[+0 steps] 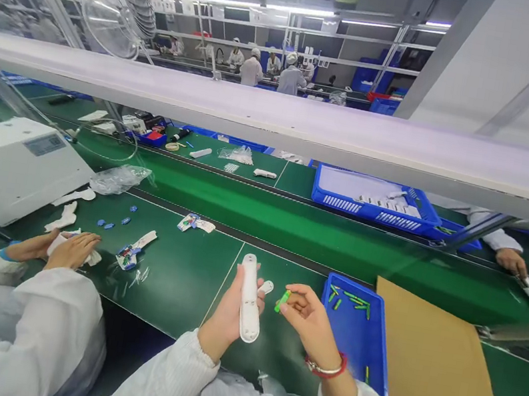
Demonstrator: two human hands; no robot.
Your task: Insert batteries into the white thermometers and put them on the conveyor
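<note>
My left hand (232, 304) is wrapped round a long white plastic handheld device (250, 300), held upright over the bench. A small rounded white piece (266, 287) shows beside it at my fingertips; whether it is joined to the device I cannot tell. Just to the right, my right hand (308, 317) pinches green batteries (282, 300) between thumb and fingers, apart from the device. How many are in the pinch is unclear. Close by my right forearm lies a blue tray (353, 348) with several loose green batteries (353, 299) in it.
Cardboard (439, 369) lies right of the tray. At left, a co-worker's hands (70, 250) handle white parts near a white machine (16, 166). A green conveyor belt (224, 195) crosses ahead; beyond stands a blue basket (369, 209). Another person's hand (512, 262) holds a white device at right.
</note>
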